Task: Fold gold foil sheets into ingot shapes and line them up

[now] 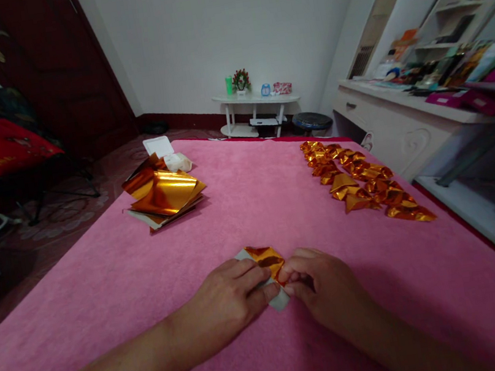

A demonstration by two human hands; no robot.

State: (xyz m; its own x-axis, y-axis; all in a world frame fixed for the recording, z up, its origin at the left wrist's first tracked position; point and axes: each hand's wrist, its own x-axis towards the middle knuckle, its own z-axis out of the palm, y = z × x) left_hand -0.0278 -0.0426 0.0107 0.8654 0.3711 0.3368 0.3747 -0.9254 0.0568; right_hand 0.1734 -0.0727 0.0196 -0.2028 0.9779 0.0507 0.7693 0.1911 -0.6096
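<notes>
On the pink cloth in front of me lies a partly folded sheet of gold foil paper (268,259), its pale grey backing showing along the left and near edges. My left hand (237,289) holds the sheet from the left, with fingers curved over it and pressing it to the cloth. At the right edge, my right hand (319,277) pinches the foil paper between thumb and bent fingers. The exact fold under the fingertips is hidden.
A loose stack of gold foil sheets (165,193) lies at the far left, beside a crumpled pale wrapper (178,162) and a white lid-like piece (158,146). Rows of folded gold foil pieces (353,179) line the right side. A cluttered dresser (402,101) stands beyond the right edge.
</notes>
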